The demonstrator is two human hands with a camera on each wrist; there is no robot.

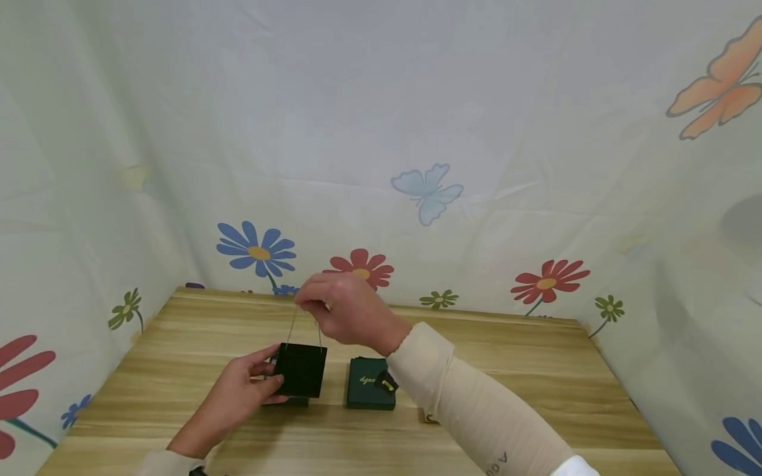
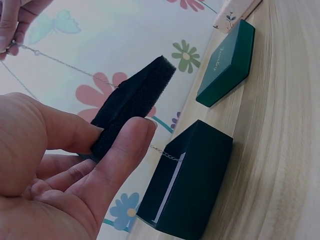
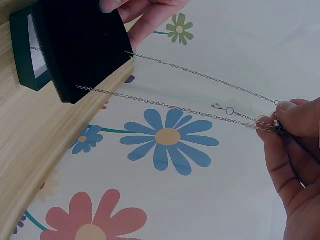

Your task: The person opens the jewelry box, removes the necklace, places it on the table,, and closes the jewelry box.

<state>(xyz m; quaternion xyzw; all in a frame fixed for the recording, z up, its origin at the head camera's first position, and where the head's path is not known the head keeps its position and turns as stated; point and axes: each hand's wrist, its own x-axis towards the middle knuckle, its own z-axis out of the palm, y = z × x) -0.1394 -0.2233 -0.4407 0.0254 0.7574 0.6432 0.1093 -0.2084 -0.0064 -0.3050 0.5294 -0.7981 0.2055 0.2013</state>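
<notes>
My left hand (image 1: pixel 235 390) holds a square black foam jewelry pad (image 1: pixel 301 371) by its edge, between thumb and fingers. Above it, my right hand (image 1: pixel 351 311) pinches a thin silver necklace (image 3: pixel 170 106) near its clasp end. Two strands of the chain run taut from the pad to those fingertips, and a short end with a ring and clasp hangs loose in the right wrist view. Below the pad, an open dark green box (image 2: pixel 202 187) with a white lining sits on the table. Another stretch of chain reaches from the pad side down to this box.
The green box lid (image 1: pixel 369 391), with gold lettering, lies right of the box on the wooden table (image 1: pixel 536 370). A small black piece with yellow marks shows beside my right sleeve. A pale printed box (image 2: pixel 235 14) stands beyond the lid. Flowered cloth walls (image 1: pixel 333 132) surround the table.
</notes>
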